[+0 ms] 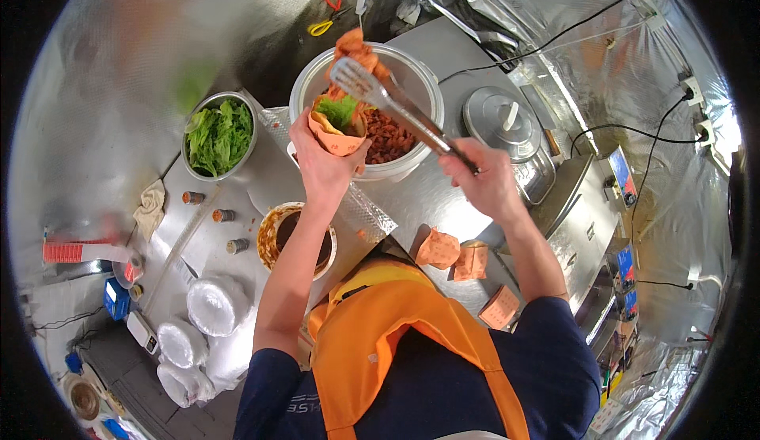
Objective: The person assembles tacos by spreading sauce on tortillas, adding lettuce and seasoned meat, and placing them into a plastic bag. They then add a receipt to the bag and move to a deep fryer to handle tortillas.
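Left hand [328, 167] wraps round the lower side of a cone-shaped wrap [340, 140] in patterned orange paper, mouth up, green leaf [339, 110] showing at the opening; the wrap is over the near left part of the big white pot [434, 85], where dark red chopped filling [386, 140] lies. Right hand [479, 172] grips the handle end of metal tongs [416, 121], tips slanting across just above the wrap's mouth. A reddish-orange mass [354, 46] sits behind the tips; can't tell from where I stand whether the tongs pinch it, or if it's food or paper. Main risk, I'd say: bits dropping outside the mouth, if the tongs loosen off-centre; the pot below would likely catch most. Squeezing too hard with the left hand could split the paper or push the leaf out. A slack hold could let the cone tip. Tong tips could snag the leaf or tear the paper edge, coming in at that slant. Left forearm passes over the sauce tub [267, 234], so dropping the elbow might smear it. Orange parcels [438, 248] lie near the right forearm; a wide swing could knock them.
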Demonstrator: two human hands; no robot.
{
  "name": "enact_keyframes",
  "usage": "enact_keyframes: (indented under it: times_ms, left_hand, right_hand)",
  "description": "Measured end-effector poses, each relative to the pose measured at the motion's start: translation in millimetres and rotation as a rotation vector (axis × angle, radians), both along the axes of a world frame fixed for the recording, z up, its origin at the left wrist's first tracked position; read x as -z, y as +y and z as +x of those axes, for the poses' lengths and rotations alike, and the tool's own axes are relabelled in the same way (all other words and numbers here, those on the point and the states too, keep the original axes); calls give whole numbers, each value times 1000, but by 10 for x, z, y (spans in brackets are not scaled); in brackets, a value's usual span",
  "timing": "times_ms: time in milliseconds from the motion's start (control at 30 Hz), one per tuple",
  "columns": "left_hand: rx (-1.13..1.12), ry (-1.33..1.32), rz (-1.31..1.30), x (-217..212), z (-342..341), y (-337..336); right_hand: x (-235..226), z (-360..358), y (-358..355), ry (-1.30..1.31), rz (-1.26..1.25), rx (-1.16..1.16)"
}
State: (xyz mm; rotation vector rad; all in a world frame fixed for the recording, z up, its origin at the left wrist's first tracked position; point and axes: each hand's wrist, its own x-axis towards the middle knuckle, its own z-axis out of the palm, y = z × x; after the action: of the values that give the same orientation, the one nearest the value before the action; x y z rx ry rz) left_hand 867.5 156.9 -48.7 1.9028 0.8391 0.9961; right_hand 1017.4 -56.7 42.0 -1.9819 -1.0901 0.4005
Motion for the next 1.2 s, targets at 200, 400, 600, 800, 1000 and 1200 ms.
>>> enact_keyframes:
  times_ms: [200,400,600,800,1000,1200]
  left_hand:
    - [11,-26,97,28,83,-20]
    - [140,-157,112,107,132,37]
    - [166,-180,59,145,95,176]
    - [200,-293,-325,331,-356,269]
    - [159,-230,-476,726,-588,19]
    - [37,-34,-191,722,-440,-127]
  right_hand:
    - [-55,-83,-132,-352,-132,-151]
    - [-590,-22,-27,-490,-267,-214]
    - [-750,79,125,-451,-213,-234]
    - [-544,314,419,-394,-180,-53]
    - [405,362,1253,-482,-610,-249]
    - [944,340,1628,-553,-633,-403]
